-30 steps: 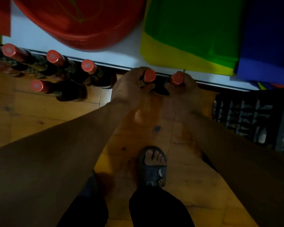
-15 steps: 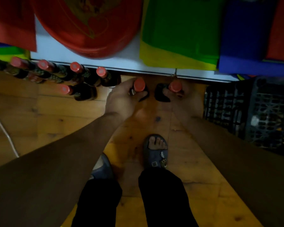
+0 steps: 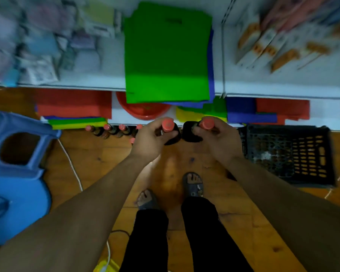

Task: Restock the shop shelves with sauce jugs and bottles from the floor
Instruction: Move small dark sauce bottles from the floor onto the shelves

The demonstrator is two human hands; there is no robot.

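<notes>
1. Sauce bottle (image 3: 167, 125), dark with a red cap, stands upright in your left hand (image 3: 151, 138), whose grip is curled closed around its neck.
2. Your right hand (image 3: 218, 140) has the same closed grip on a second sauce bottle (image 3: 207, 124), just beside the first, above the wooden floor (image 3: 98, 163).
3. More red-capped bottles (image 3: 110, 130) stand on the floor by the lowest shelf (image 3: 322, 122).
4. A black crate (image 3: 289, 154) sits to your right and a blue plastic stool (image 3: 18, 173) to your left.

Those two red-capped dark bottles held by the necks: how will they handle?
Likely heavy for their size: left bottle and right bottle look dark, probably full. Left hand and right hand grip only near the caps, so they may swing or slip. They hang close together, so might clink.
</notes>
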